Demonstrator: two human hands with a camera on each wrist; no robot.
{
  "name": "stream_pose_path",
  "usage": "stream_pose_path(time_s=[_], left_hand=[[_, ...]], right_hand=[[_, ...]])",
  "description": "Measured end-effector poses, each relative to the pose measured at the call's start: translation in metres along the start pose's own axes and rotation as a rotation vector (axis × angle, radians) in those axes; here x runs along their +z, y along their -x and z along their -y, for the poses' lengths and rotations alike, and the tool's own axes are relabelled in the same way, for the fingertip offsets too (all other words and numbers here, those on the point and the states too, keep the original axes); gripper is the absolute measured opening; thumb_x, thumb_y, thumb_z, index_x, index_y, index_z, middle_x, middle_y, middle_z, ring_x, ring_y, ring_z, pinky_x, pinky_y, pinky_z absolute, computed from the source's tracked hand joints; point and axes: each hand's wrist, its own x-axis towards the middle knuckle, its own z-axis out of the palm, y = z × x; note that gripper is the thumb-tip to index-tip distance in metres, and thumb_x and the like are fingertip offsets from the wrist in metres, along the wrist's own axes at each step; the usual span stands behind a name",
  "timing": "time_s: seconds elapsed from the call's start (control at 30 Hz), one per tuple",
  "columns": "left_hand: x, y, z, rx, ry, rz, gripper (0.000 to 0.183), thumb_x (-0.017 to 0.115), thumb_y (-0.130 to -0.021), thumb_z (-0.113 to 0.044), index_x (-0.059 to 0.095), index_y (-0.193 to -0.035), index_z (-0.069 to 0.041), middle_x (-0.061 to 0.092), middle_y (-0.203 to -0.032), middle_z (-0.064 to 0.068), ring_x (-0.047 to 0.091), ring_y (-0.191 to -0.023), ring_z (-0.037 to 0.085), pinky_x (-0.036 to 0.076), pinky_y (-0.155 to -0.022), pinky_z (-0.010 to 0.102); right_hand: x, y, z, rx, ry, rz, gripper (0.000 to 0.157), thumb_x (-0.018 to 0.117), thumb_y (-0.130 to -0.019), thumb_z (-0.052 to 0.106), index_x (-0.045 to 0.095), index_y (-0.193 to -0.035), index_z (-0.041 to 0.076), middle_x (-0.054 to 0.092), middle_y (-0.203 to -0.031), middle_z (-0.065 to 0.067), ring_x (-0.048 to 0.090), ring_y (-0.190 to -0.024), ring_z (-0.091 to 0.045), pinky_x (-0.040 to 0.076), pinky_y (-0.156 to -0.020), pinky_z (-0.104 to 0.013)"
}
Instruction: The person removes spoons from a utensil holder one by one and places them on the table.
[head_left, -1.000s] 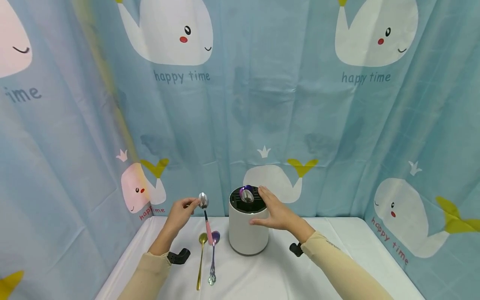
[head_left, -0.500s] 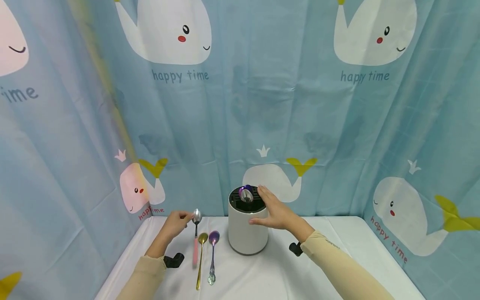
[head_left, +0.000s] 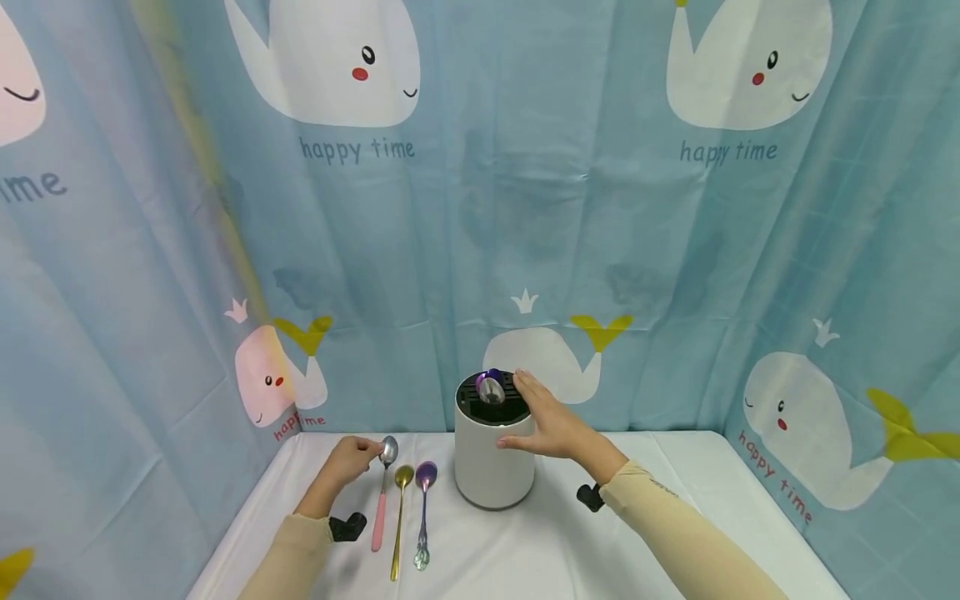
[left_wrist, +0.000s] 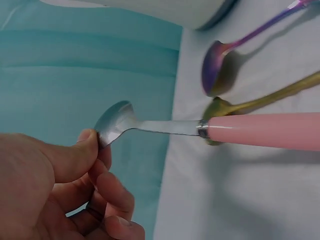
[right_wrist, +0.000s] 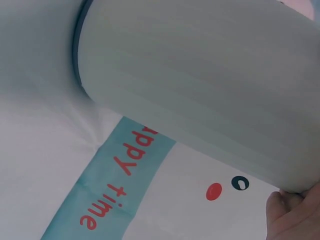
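Polished metal spoons, smooth plastic, soft cloth.
Left of bottom centre in the head view, the pink spoon (head_left: 381, 500) pairs a shiny silver metal bowl with a smooth, plastic-looking handle that has a soft gloss; beside it, the gold spoon (head_left: 400, 525) has a metallic sheen and the purple spoon (head_left: 423, 517) an iridescent metal finish. At lower centre, the holder (head_left: 491, 467) looks like smooth matt white plastic, its black top (head_left: 491, 414) glossy; mirror-bright metal shows on the silver bowl (head_left: 491, 391) there. White cloth (head_left: 592, 550), matt and lightly creased, covers the tabletop. The blue curtain (head_left: 510, 208) filling the upper frame is printed fabric, faintly sheened and wrinkled. The beige sleeves (head_left: 675, 525) are matt fabric.
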Motion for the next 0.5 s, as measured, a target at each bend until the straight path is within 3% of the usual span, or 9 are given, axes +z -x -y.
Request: stream_pose_path(time_s=[0.2, 0.5], left_hand=[[0.009, -0.004, 0.009, -0.035, 0.015, 0.009, 0.032, 0.060, -0.110, -0.017, 0.074, -0.115, 0.012, 0.072, -0.107, 0.024, 0.067, -0.088, 0.028, 0.053, -0.077, 0.045], [0.018, -0.011, 0.027, -0.080, 0.006, 0.015, 0.034, 0.062, -0.109, -0.018, 0.072, -0.115, 0.014, 0.071, -0.096, 0.020, 0.064, -0.084, 0.025, 0.052, -0.075, 0.041]], right_hand=[[0.000, 0.000, 0.000, 0.001, -0.006, -0.005, 0.130, 0.071, -0.085, 0.082, 0.009, -0.173, 0.009, 0.008, -0.181, -0.009, 0.004, -0.167, -0.024, 0.023, -0.129, -0.054], [0.000, 0.000, 0.000, 0.007, 0.002, 0.001, 0.131, 0.070, -0.084, 0.085, 0.009, -0.173, 0.011, 0.007, -0.181, -0.005, 0.004, -0.167, -0.022, 0.024, -0.129, -0.053]])
